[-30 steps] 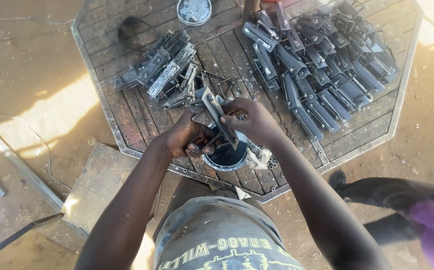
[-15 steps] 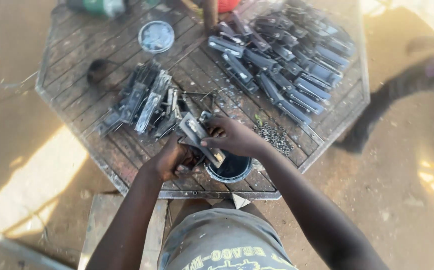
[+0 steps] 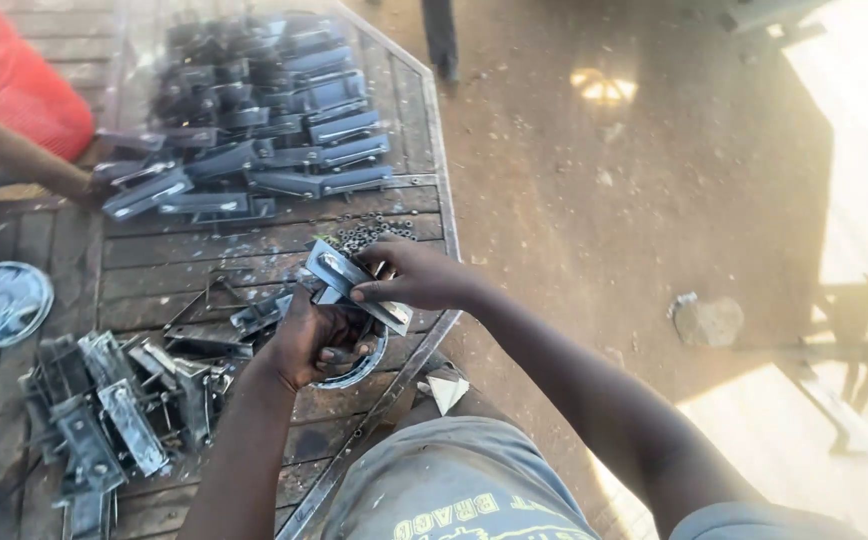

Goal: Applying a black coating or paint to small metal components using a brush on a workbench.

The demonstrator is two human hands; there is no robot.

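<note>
Both my hands are closed on one flat grey metal bracket (image 3: pixel 339 275) above a small round tin (image 3: pixel 362 365) on the wooden table (image 3: pixel 214 250). My right hand (image 3: pixel 416 276) pinches its upper side. My left hand (image 3: pixel 316 338) grips it from below and covers most of the tin. A heap of small dark nuts (image 3: pixel 369 232) lies just beyond my right hand.
Rows of finished metal pieces (image 3: pixel 264 140) fill the far part of the table. A loose pile of brackets (image 3: pixel 114 410) lies at the left, by a round metal lid (image 3: pixel 0 303). Another person's arm (image 3: pixel 14 155) and a red tub (image 3: pixel 24 80) are at far left. Dirt floor lies to the right.
The view has swung to the right and closer, so the table now sits at the left. My hands still hold the bracket over the tin.
</note>
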